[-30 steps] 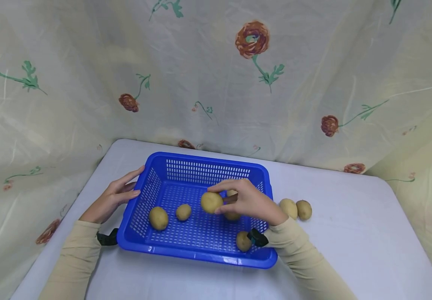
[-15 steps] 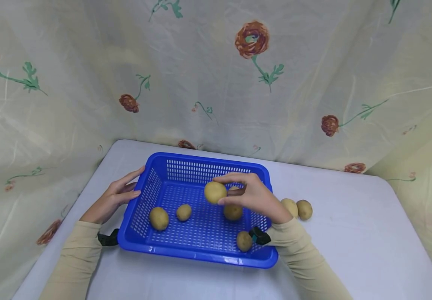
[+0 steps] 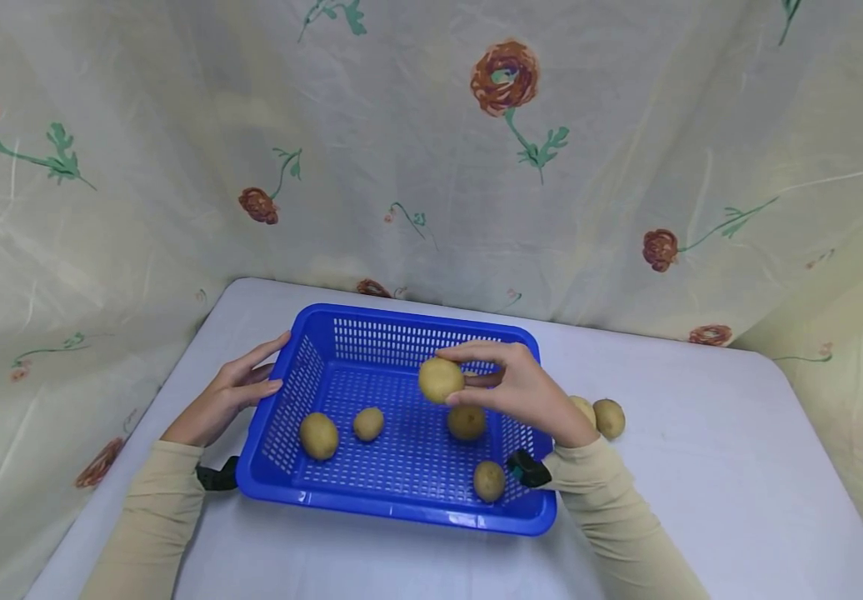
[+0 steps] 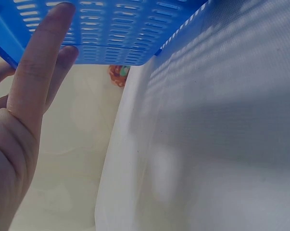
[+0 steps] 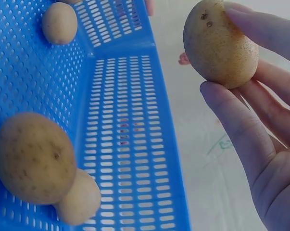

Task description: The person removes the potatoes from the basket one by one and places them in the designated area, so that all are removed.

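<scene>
The right hand (image 3: 521,392) pinched 1 potato (image 3: 441,379) between thumb and fingertips (image 5: 217,94), held above the blue basket (image 3: 401,508). Below those fingers, 4 potatoes lay on the basket floor. The left hand (image 3: 225,400) rested straight, slightly spread fingers (image 4: 41,57) against the basket's left wall. Beyond the right wrist, 2 potatoes (image 3: 608,418) sat on the white table (image 3: 701,467). No readable writing showed.

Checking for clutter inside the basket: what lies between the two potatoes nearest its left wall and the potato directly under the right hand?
Nothing: in the head view only bare blue mesh floor separates the pair from that potato.
</scene>
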